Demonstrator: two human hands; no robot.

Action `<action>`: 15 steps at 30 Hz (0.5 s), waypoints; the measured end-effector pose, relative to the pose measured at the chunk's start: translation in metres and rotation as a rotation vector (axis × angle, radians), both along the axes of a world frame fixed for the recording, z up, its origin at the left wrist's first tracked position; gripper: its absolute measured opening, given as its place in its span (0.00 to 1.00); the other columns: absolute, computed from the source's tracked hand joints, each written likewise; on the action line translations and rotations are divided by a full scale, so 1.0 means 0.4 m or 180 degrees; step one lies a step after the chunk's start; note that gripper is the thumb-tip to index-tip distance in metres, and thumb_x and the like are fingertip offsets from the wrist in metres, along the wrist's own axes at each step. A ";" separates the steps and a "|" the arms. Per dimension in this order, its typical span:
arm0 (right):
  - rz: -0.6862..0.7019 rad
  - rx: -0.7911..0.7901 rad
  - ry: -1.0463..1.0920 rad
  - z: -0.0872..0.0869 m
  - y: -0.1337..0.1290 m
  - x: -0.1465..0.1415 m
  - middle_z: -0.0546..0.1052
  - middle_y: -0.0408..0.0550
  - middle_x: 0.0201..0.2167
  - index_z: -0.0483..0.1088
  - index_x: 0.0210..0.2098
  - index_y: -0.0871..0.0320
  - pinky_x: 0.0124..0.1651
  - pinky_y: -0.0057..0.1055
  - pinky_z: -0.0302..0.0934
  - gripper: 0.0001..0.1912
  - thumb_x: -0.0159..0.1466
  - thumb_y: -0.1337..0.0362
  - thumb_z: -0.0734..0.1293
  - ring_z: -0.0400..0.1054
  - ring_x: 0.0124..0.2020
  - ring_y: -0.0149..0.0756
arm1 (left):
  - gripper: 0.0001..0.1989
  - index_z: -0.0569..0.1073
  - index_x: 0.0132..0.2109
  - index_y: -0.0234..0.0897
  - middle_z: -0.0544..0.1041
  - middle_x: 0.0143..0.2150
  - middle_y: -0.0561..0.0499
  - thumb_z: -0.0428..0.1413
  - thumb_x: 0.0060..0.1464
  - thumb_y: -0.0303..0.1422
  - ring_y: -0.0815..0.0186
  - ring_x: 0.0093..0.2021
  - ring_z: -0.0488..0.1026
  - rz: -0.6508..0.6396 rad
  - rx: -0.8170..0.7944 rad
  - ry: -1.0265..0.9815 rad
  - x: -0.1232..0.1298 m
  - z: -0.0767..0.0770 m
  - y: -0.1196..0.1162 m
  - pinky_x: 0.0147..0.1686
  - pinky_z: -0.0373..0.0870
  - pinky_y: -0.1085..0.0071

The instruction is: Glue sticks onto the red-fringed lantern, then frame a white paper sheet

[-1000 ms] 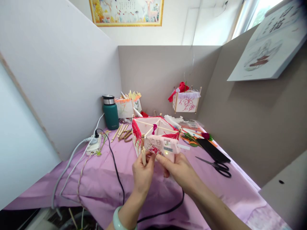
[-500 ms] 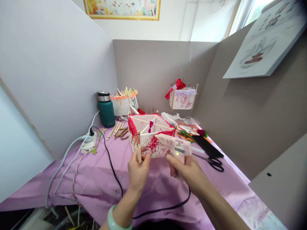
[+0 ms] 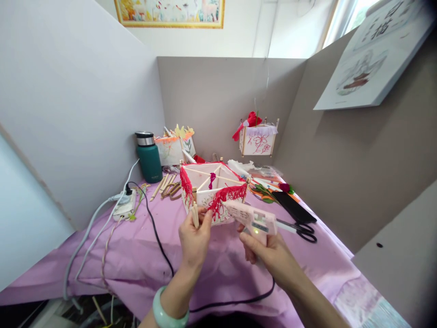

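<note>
My right hand [image 3: 264, 248] is wrapped round the handle of a pale pink hot glue gun [image 3: 251, 216], whose small light glows. The glue gun's nozzle points left, close to the red fringe [image 3: 228, 197] on a white paper lantern [image 3: 201, 200] with a wooden stick frame. My left hand [image 3: 194, 234] is closed round pale wooden tweezers [image 3: 195, 215], which stick up with two prongs. Its fingertips are at the lantern's near side, by the fringe's lower strands; whether they also pinch the fringe I cannot tell. A magenta yarn knot [image 3: 212, 178] sits at the frame's crossing sticks.
A green bottle [image 3: 149, 159] and a power strip [image 3: 124, 207] with cables stand at the left. Wooden sticks [image 3: 165, 184] and brown-handled scissors [image 3: 175, 190] lie beside the lantern. Black scissors [image 3: 305, 232] and a black phone-like slab [image 3: 293, 207] lie right. A second lantern [image 3: 258, 140] hangs behind.
The glue gun has moved a little right and down, away from the fringe. The fringe on the lantern's near side now shows more fully. My left hand keeps its grip.
</note>
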State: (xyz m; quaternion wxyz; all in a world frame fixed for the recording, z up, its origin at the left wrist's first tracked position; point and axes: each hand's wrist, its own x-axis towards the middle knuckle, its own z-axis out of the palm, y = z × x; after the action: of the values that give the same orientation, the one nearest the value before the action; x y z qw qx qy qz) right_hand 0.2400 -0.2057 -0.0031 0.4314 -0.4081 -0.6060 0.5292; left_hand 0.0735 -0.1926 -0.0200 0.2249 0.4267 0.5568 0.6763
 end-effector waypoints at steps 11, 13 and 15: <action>0.0197 0.0131 -0.0058 0.011 0.013 -0.053 0.64 0.38 0.13 0.70 0.33 0.61 0.21 0.25 0.53 0.16 0.58 0.52 0.67 0.57 0.16 0.26 | 0.10 0.72 0.34 0.35 0.73 0.24 0.53 0.56 0.51 0.39 0.68 0.24 0.69 0.0403 0.0330 0.0735 -0.051 0.057 -0.005 0.25 0.64 0.74; 0.0262 0.0160 -0.0064 0.012 0.021 -0.062 0.64 0.38 0.13 0.70 0.32 0.61 0.22 0.24 0.53 0.16 0.58 0.52 0.67 0.57 0.16 0.26 | 0.10 0.73 0.34 0.35 0.75 0.26 0.52 0.56 0.51 0.39 0.68 0.26 0.71 0.0488 0.0340 0.0820 -0.051 0.063 -0.002 0.27 0.66 0.74; 0.0268 0.0172 -0.0014 0.012 0.026 -0.070 0.65 0.38 0.13 0.70 0.32 0.60 0.22 0.24 0.53 0.15 0.58 0.53 0.66 0.57 0.16 0.25 | 0.10 0.73 0.34 0.36 0.75 0.27 0.51 0.56 0.52 0.39 0.67 0.27 0.72 0.0535 0.0369 0.0844 -0.051 0.065 0.001 0.28 0.66 0.74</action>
State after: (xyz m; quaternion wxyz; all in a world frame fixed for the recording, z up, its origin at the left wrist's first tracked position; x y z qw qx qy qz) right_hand 0.2122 -0.1951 0.0018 0.4183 -0.3716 -0.6377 0.5294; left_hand 0.0531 -0.1924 0.0062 0.0671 0.4764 0.5753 0.6614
